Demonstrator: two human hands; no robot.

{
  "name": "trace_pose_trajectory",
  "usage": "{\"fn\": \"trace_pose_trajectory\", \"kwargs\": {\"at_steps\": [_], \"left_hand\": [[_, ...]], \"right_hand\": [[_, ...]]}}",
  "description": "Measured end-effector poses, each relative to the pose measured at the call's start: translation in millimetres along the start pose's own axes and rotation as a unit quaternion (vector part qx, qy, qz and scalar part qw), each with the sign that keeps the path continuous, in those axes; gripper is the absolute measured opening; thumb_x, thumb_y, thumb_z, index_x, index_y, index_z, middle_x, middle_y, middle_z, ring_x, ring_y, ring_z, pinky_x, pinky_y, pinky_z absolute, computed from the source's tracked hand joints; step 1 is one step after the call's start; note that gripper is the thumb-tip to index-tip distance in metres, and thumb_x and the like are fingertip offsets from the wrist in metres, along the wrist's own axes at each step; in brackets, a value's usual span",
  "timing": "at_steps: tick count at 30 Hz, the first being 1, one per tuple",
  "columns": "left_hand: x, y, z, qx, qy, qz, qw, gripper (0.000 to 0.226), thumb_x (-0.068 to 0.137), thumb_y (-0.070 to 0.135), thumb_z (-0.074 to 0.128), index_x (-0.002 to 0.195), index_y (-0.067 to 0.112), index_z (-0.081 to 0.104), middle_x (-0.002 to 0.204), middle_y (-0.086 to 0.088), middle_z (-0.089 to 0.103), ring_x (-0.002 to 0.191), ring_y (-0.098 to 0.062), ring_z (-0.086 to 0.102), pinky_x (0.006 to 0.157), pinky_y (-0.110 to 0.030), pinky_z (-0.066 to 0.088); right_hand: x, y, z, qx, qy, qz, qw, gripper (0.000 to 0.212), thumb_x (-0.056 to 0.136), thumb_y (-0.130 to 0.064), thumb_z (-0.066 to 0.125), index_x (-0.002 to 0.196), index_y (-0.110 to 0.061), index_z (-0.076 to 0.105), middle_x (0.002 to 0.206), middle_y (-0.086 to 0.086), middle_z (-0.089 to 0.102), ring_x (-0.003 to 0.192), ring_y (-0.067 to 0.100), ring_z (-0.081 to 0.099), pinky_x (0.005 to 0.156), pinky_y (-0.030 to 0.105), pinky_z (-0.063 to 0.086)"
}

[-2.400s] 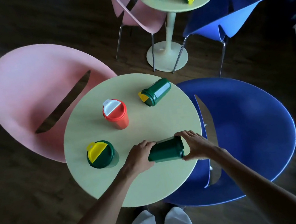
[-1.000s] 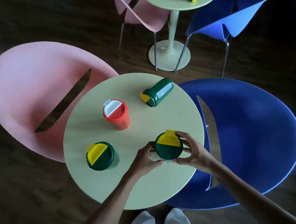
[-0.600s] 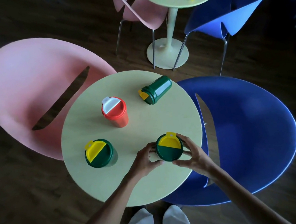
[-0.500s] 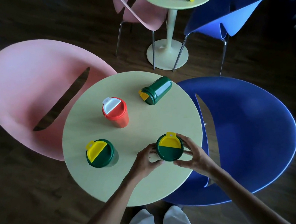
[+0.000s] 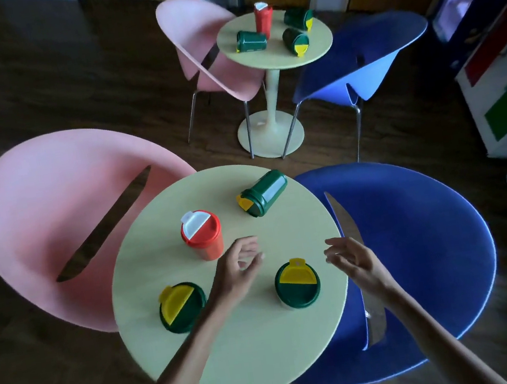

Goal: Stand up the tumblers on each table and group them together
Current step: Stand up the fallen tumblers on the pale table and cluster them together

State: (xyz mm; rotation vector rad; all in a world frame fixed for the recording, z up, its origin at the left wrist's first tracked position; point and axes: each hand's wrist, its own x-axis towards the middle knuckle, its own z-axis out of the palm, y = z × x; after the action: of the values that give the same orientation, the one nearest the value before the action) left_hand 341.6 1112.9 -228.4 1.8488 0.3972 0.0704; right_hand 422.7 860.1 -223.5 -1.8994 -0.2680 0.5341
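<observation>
Big pink chair (image 5: 51, 215) on the left and blue chair (image 5: 418, 249) on the right hem in the round near surface (image 5: 253, 356). A far surface (image 5: 316, 51) waits behind, three green tumblers lying there beside one upright red. Up close, both hands hover spread and empty: left hand (image 5: 240, 269) above the middle, right hand (image 5: 351, 259) near the rim. Between them stands the near green tumbler (image 5: 297, 284), lid up. The red tumbler (image 5: 202, 232) and left green tumbler (image 5: 182, 306) stand too, well apart, ungrouped. The lying green tumbler (image 5: 262, 193) looks like the next target, nothing blocking the reach.
</observation>
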Motion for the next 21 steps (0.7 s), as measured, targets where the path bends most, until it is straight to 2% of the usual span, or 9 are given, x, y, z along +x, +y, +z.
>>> {"fn": "trace_pose_trajectory", "kwargs": {"at_steps": [3, 6, 10, 12, 14, 16, 19, 21], "left_hand": [[32.9, 16.4, 3.8, 0.022, -0.026, -0.027, 0.999, 0.037, 0.084, 0.026, 0.069, 0.117, 0.015, 0.057, 0.111, 0.0, 0.063, 0.104, -0.011, 0.06, 0.084, -0.019, 0.044], [62.5, 18.2, 12.6, 0.033, -0.033, -0.084, 0.995, 0.059, 0.074, 0.038, 0.072, 0.123, 0.012, 0.052, 0.119, -0.006, 0.057, 0.108, -0.018, 0.056, 0.087, -0.022, 0.041], [104.2, 8.8, 24.1, 0.108, 0.013, -0.08, 0.991, 0.065, 0.076, 0.03, 0.075, 0.13, 0.008, 0.045, 0.129, -0.011, 0.05, 0.121, -0.023, 0.048, 0.093, -0.027, 0.038], [125.0, 6.3, 29.6, 0.149, 0.042, -0.065, 0.986, 0.072, 0.072, 0.028, 0.078, 0.132, 0.008, 0.043, 0.129, -0.013, 0.047, 0.122, -0.025, 0.044, 0.094, -0.027, 0.037], [146.5, 1.4, 35.7, 0.174, 0.073, -0.073, 0.979, 0.081, 0.066, 0.03, 0.08, 0.135, 0.01, 0.04, 0.131, -0.013, 0.045, 0.124, -0.027, 0.041, 0.1, -0.034, 0.039], [164.8, -5.4, 42.3, 0.177, 0.1, -0.098, 0.974, 0.089, 0.061, 0.03, 0.08, 0.137, 0.012, 0.037, 0.134, -0.012, 0.042, 0.127, -0.028, 0.038, 0.102, -0.039, 0.039], [184.4, -17.7, 49.9, 0.165, 0.109, -0.155, 0.968, 0.099, 0.061, 0.026, 0.08, 0.143, 0.014, 0.027, 0.142, -0.009, 0.034, 0.133, -0.026, 0.031, 0.105, -0.038, 0.036], [194.0, -25.4, 51.9, 0.166, 0.098, -0.179, 0.965, 0.099, 0.057, 0.027, 0.08, 0.142, 0.017, 0.03, 0.14, -0.005, 0.035, 0.132, -0.023, 0.034, 0.104, -0.037, 0.038]], "right_hand": [[22.4, -17.1, -1.9, -0.012, 0.016, -0.018, 1.0, 0.021, 0.089, -0.018, 0.063, 0.105, -0.032, 0.06, 0.099, 0.001, 0.071, 0.096, 0.017, 0.066, 0.084, 0.03, 0.053], [56.0, -28.3, -4.2, -0.063, 0.001, -0.038, 0.997, 0.023, 0.089, -0.016, 0.064, 0.11, -0.025, 0.059, 0.097, -0.004, 0.069, 0.094, 0.007, 0.065, 0.082, 0.024, 0.051], [124.9, -34.2, -11.6, -0.156, -0.054, -0.037, 0.986, 0.032, 0.088, -0.021, 0.064, 0.119, -0.022, 0.057, 0.106, -0.006, 0.063, 0.103, 0.01, 0.061, 0.081, 0.016, 0.044], [162.9, -36.0, -15.6, -0.214, -0.084, -0.036, 0.972, 0.041, 0.087, -0.024, 0.065, 0.126, -0.022, 0.053, 0.116, -0.003, 0.061, 0.111, 0.012, 0.056, 0.089, 0.022, 0.045], [202.1, -35.8, -17.5, -0.286, -0.111, -0.046, 0.951, 0.053, 0.084, -0.026, 0.067, 0.133, -0.023, 0.047, 0.129, -0.001, 0.055, 0.122, 0.014, 0.048, 0.097, 0.03, 0.042], [239.0, -36.1, -16.9, -0.37, -0.137, -0.073, 0.916, 0.066, 0.08, -0.025, 0.069, 0.139, -0.025, 0.039, 0.141, -0.003, 0.046, 0.132, 0.016, 0.039, 0.098, 0.034, 0.04], [281.4, -36.6, -8.2, -0.469, -0.197, -0.112, 0.854, 0.083, 0.076, -0.02, 0.071, 0.146, -0.028, 0.027, 0.152, -0.005, 0.032, 0.138, 0.018, 0.03, 0.103, 0.038, 0.037], [300.3, -33.7, -0.6, -0.52, -0.238, -0.126, 0.811, 0.089, 0.076, -0.015, 0.071, 0.149, -0.028, 0.021, 0.156, -0.005, 0.024, 0.14, 0.02, 0.025, 0.108, 0.038, 0.031]]}}
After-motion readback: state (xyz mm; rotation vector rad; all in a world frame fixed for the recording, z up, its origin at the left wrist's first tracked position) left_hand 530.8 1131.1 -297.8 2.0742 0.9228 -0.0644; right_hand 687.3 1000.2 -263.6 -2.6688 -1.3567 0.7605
